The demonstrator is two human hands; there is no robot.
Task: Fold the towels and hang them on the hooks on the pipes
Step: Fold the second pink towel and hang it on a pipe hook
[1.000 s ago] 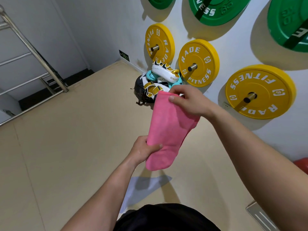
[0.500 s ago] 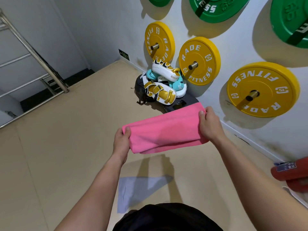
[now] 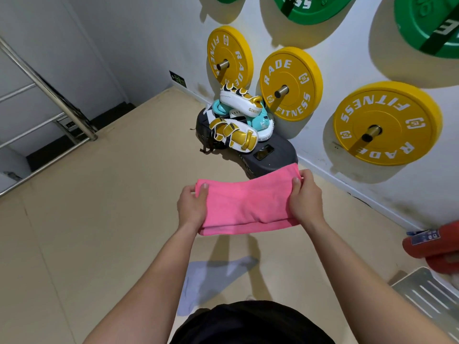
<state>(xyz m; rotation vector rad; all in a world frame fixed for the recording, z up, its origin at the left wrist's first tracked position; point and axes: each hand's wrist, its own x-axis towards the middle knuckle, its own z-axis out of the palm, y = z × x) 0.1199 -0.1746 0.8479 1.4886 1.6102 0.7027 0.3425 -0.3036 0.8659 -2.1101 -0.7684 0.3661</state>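
Plates (image 3: 291,83) read "RADE FITNESS" — both hands (image 3: 191,207) grip pink towel (image 3: 248,202).

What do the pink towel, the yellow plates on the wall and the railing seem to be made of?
The towel looks like soft cloth, perhaps microfibre or terry: it has a matte, fuzzy surface and its folded layers sag. The yellow plates are probably rubber or rubber-coated: smooth, low sheen, printed white letters. The railing looks like metal, likely stainless steel: silvery tubes with bright highlights.
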